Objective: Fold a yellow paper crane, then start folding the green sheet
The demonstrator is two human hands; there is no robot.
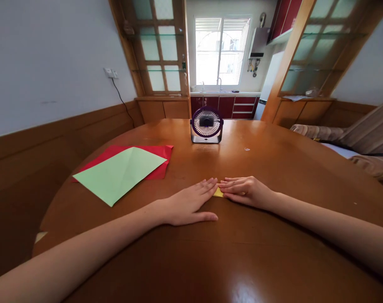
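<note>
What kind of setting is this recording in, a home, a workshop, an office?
Most likely a home dining area. A round wooden table faces a kitchen with a sink and window and red cabinets. Both hands press flat on yellow paper, near green and red sheets and a desk fan.

Daylight pours in from the white-framed kitchen window (221,50) at the far end, which is blown out so that nothing beyond it shows, and the room is otherwise evenly and softly lit. The round, glossy brown wooden table (273,168) carries a pale glare patch at its near edge and only faint, soft shadows under the forearms. The wide lens bends walls and door frames outward at left and right, and the focus is fairly sharp throughout.
</note>
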